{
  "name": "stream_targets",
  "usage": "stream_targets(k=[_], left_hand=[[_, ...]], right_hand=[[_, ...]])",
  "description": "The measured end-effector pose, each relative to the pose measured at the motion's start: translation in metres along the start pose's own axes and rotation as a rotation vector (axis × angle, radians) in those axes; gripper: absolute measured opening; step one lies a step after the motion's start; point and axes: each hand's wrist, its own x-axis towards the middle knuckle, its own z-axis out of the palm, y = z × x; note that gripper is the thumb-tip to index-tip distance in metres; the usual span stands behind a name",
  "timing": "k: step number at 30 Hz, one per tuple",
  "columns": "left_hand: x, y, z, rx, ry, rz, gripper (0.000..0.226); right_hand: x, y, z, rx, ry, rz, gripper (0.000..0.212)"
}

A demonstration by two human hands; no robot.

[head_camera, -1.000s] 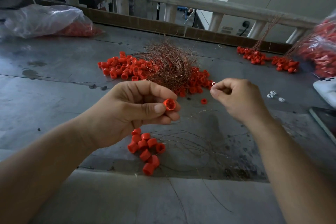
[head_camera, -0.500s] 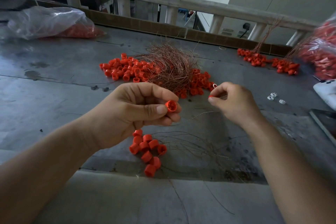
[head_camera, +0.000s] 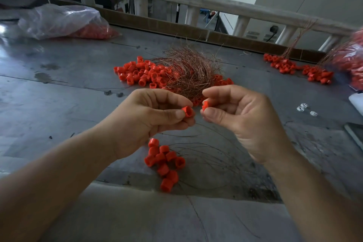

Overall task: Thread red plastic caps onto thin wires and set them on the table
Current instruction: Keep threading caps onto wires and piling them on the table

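While left hand pinches cap, right hand likewise

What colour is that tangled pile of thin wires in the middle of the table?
Coppery reddish-brown; the wire pile shows best in the head view.

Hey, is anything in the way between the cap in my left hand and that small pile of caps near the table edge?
Nothing visible. The left hand pinches its red cap in the air, with only bare table between it and the near pile. Loose thin wires trail off the pile's right.
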Motion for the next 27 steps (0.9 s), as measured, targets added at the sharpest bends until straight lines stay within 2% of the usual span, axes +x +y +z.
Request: stream_targets(k=[10, 16, 20, 27], left_hand=[[-0.001, -0.002, 0.004, 0.041, 0.049, 0.018, 0.020], [-0.002, -0.002, 0.006, 0.067, 0.058, 0.021, 0.020], [-0.002, -0.004, 0.007, 0.076, 0.078, 0.020, 0.019], [-0.003, -0.006, 0.008, 0.160, 0.071, 0.043, 0.025]], right_hand=[[-0.002, 0.008, 0.011, -0.003, 0.011, -0.062, 0.023], [-0.005, 0.009, 0.015, -0.131, 0.033, -0.147, 0.020], [-0.007, 0.010, 0.017, -0.264, 0.059, -0.211, 0.027], [-0.008, 0.010, 0.016, -0.318, 0.068, -0.242, 0.030]])
